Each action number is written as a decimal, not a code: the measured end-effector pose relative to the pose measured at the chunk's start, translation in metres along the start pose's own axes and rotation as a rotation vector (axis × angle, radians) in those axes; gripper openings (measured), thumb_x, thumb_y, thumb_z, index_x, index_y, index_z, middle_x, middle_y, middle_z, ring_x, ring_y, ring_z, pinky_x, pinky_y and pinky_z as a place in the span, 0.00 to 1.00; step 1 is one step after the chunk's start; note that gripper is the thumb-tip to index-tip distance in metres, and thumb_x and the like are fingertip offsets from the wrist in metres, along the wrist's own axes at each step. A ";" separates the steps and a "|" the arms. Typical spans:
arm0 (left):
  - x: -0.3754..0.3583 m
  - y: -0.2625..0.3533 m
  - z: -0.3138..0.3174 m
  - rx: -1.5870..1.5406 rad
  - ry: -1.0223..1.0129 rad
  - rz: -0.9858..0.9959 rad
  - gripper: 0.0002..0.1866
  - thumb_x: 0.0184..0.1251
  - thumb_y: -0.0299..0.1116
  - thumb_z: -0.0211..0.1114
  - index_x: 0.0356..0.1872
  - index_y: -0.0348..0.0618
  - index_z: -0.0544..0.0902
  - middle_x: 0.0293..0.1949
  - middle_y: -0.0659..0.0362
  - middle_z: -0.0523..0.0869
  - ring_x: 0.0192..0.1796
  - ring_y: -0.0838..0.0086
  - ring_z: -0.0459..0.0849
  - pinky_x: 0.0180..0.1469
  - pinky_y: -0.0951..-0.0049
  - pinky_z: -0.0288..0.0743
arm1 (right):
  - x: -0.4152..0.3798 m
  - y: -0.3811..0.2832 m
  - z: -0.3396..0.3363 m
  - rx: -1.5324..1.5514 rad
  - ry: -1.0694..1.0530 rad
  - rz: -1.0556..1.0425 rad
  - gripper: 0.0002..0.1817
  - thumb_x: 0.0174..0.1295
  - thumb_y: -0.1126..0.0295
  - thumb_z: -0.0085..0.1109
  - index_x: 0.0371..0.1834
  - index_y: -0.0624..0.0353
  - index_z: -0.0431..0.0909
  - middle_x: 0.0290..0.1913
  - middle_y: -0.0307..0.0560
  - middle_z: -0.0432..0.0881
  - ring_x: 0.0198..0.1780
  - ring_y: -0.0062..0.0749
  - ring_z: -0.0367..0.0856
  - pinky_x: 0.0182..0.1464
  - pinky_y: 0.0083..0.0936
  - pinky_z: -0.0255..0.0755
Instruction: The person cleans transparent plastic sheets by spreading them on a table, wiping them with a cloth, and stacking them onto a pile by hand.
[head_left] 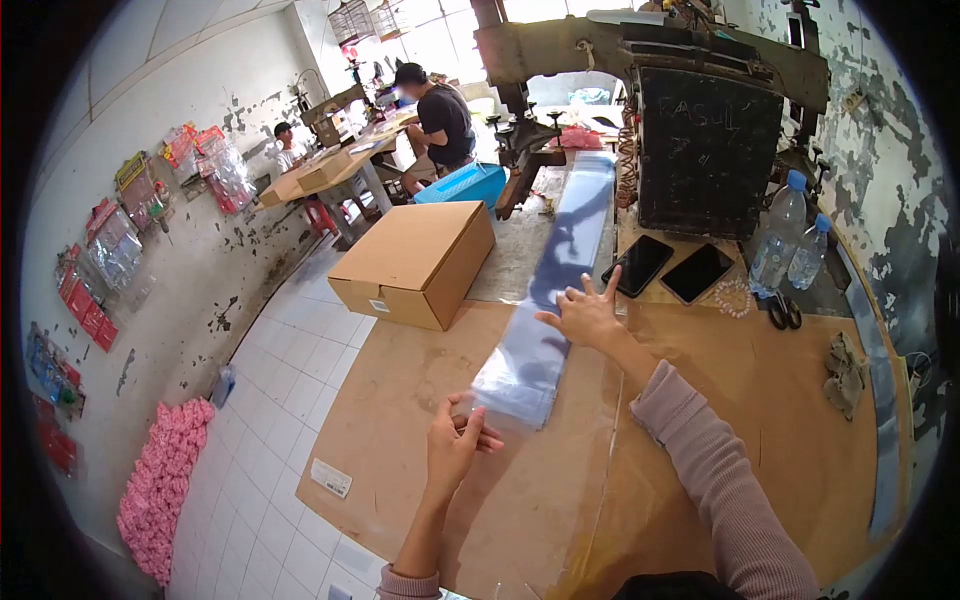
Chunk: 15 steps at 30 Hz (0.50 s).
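Clear plastic film [545, 310], thin and glossy, lies as a long flat strip down the middle of the brown tabletop [780, 400], running from a dark metal machine [700, 140] at the far edge toward the person. Its near end is a stack of loose sheets, slightly wrinkled. The left hand [455, 440] pinches the near corner of that stack between thumb and curled fingers. The right hand [585, 315] rests flat on the strip farther up, fingers spread wide, holding nothing.

Just left of the strip, at the tabletop's left edge, sits a rectangular cardboard box [415, 262], closed, so its contents cannot be seen. Right of the strip two black phones [668, 268] lie flat, side by side. Beyond them, near the right edge, stand two clear plastic bottles [790, 245] with blue caps; what they hold cannot be told. A crumpled grey cloth [845, 372] lies at the right edge.

On the white tiled floor by the left wall lies a heap of pink packets [160, 485].
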<state>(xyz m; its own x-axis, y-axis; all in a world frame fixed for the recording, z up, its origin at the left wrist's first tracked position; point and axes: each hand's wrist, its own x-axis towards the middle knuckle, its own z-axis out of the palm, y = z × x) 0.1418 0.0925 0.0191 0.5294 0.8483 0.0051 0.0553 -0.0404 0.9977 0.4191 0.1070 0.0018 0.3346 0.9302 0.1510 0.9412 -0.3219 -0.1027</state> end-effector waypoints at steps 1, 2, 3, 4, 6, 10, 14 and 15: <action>0.001 0.000 0.003 -0.012 0.023 0.023 0.15 0.68 0.32 0.56 0.49 0.32 0.67 0.24 0.51 0.82 0.21 0.73 0.82 0.24 0.79 0.76 | 0.003 0.007 0.017 -0.053 0.090 0.024 0.41 0.62 0.34 0.24 0.56 0.56 0.74 0.60 0.53 0.70 0.70 0.50 0.53 0.58 0.75 0.14; 0.002 0.000 0.004 -0.023 0.046 0.048 0.17 0.67 0.31 0.56 0.51 0.32 0.66 0.24 0.51 0.82 0.22 0.73 0.82 0.25 0.79 0.77 | 0.005 0.014 0.032 -0.105 0.182 0.049 0.41 0.62 0.34 0.25 0.58 0.56 0.72 0.61 0.53 0.68 0.70 0.51 0.52 0.58 0.76 0.14; 0.003 -0.002 0.004 -0.021 0.049 0.056 0.18 0.67 0.30 0.56 0.53 0.32 0.65 0.25 0.51 0.82 0.22 0.73 0.82 0.26 0.79 0.77 | 0.007 0.016 0.040 -0.155 0.276 0.077 0.40 0.62 0.34 0.25 0.60 0.56 0.70 0.62 0.53 0.67 0.70 0.51 0.51 0.58 0.76 0.14; 0.004 -0.005 0.005 -0.021 0.050 0.064 0.20 0.67 0.30 0.57 0.55 0.32 0.64 0.25 0.52 0.82 0.23 0.73 0.83 0.26 0.79 0.77 | 0.002 0.011 0.024 -0.092 0.195 0.090 0.40 0.63 0.35 0.26 0.64 0.56 0.64 0.64 0.54 0.65 0.70 0.52 0.51 0.58 0.76 0.14; 0.005 -0.009 0.009 0.046 0.045 0.081 0.20 0.66 0.29 0.58 0.56 0.35 0.65 0.24 0.53 0.82 0.23 0.74 0.82 0.26 0.79 0.76 | -0.003 -0.001 -0.013 -0.010 -0.034 0.058 0.41 0.62 0.35 0.29 0.66 0.56 0.61 0.64 0.55 0.64 0.70 0.52 0.51 0.59 0.76 0.15; 0.003 -0.015 0.013 0.546 0.007 0.266 0.14 0.63 0.29 0.60 0.50 0.44 0.75 0.17 0.58 0.79 0.19 0.75 0.80 0.22 0.77 0.71 | -0.009 -0.015 -0.006 -0.032 -0.118 0.028 0.41 0.60 0.34 0.34 0.66 0.56 0.61 0.65 0.55 0.62 0.70 0.52 0.53 0.59 0.76 0.16; 0.010 -0.034 0.018 0.811 0.143 0.594 0.08 0.60 0.30 0.63 0.40 0.52 0.82 0.13 0.59 0.75 0.15 0.72 0.76 0.18 0.71 0.65 | -0.005 -0.011 0.021 -0.035 0.036 0.046 0.42 0.59 0.34 0.36 0.66 0.57 0.62 0.65 0.55 0.62 0.69 0.53 0.54 0.58 0.77 0.17; 0.013 -0.038 0.017 0.795 0.153 0.616 0.07 0.60 0.30 0.62 0.40 0.51 0.82 0.13 0.58 0.75 0.14 0.72 0.75 0.17 0.71 0.64 | -0.005 -0.011 0.020 -0.040 0.033 0.047 0.42 0.59 0.34 0.36 0.66 0.57 0.61 0.65 0.56 0.61 0.69 0.53 0.54 0.58 0.77 0.17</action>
<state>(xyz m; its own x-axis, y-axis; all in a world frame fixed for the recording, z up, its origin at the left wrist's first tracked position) 0.1612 0.0963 -0.0196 0.5449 0.6175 0.5673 0.3855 -0.7853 0.4845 0.4055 0.1092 -0.0173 0.3794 0.9076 0.1797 0.9252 -0.3727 -0.0711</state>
